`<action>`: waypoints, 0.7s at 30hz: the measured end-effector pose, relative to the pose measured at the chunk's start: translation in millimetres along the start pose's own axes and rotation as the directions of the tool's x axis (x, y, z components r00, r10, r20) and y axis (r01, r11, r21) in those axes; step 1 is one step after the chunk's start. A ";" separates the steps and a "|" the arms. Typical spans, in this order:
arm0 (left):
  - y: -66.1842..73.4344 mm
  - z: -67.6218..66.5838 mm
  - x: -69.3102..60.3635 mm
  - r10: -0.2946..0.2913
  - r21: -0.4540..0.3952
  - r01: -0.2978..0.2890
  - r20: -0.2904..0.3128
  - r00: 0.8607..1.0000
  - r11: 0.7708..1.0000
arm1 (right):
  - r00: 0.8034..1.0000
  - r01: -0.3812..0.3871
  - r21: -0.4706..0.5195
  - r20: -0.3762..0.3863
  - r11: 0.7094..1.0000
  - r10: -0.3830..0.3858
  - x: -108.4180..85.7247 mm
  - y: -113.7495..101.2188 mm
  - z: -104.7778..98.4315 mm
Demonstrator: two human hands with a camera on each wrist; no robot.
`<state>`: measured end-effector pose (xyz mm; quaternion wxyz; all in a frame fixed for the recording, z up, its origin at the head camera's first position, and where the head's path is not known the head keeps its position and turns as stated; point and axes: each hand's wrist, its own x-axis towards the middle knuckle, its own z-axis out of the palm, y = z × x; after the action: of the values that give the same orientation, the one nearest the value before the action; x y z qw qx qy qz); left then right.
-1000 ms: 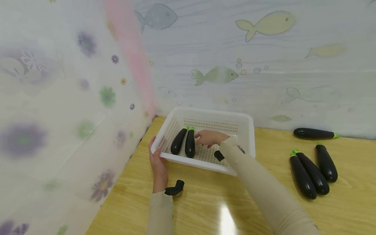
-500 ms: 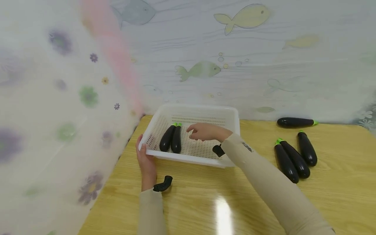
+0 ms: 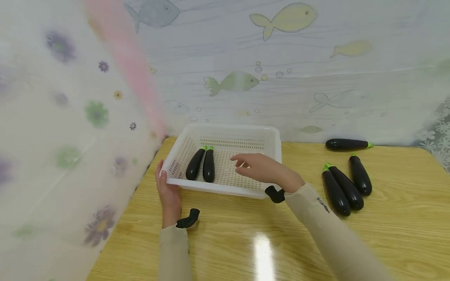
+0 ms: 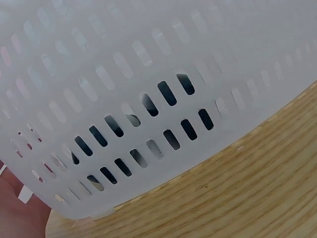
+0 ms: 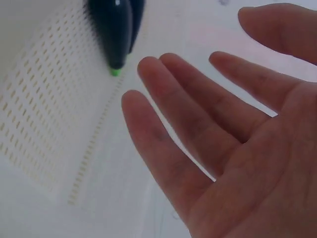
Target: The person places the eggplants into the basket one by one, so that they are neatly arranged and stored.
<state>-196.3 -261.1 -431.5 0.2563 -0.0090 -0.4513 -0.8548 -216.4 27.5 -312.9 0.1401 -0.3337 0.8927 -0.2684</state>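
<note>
A white plastic basket [image 3: 221, 189] with slotted walls stands on the table, holding two dark eggplants, a left one [image 3: 195, 166] and a right one [image 3: 209, 168], side by side with green stem ends to the back. At its front left corner my left hand [image 3: 170, 195] grips the rim, thumb near the top edge and fingers along the outside. The left wrist view shows the slotted basket wall [image 4: 237, 54] close up. Over the basket's right half hovers my right hand [image 3: 264, 168], holding nothing; in the right wrist view its fingers [image 5: 163, 139] are spread and relaxed.
On the table [image 3: 225, 234] right of the basket, two eggplants lie touching, one in front [image 3: 335, 193] and one beside it [image 3: 348, 189]. Another [image 3: 360, 175] lies close by, and one more [image 3: 347, 144] lies crosswise near the back wall. A patterned wall [image 3: 88, 156] rises at left.
My right hand has drawn away from beside the eggplants, up and to the right. My left hand stays on the basket corner. The whole view has shifted as the head turned right.
</note>
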 end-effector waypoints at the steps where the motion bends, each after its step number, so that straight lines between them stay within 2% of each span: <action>1: -0.7 0.5 0.5 0.002 -0.011 -0.002 0.000 1.000 1.000 | 1.000 0.003 0.019 -0.018 1.000 -0.002 -6.4 1.3 1.2; 6: -2.6 1.8 -0.5 0.002 -0.026 -0.002 -0.010 1.000 1.000 | 0.995 -0.020 0.138 -0.090 0.990 0.033 -36.9 7.3 8.4; 10: 0.2 -0.8 -0.4 -0.019 -0.017 0.019 -0.018 1.000 1.000 | 0.987 -0.026 0.184 -0.149 0.983 0.054 -50.9 8.1 15.0; 15: 2.9 -2.3 -2.1 -0.048 0.031 0.049 -0.023 0.999 0.998 | 0.972 -0.015 0.202 -0.226 0.979 0.062 -61.7 10.5 25.6; 21: 4.4 -4.3 0.0 -0.053 0.044 0.053 0.013 0.998 0.998 | 0.956 0.007 0.236 -0.286 0.972 0.062 -65.7 14.0 32.0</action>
<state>-193.4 -266.4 -430.7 0.2304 0.0024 -0.4716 -0.8512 -161.5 68.0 -342.4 0.0491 -0.2590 0.8701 -0.4164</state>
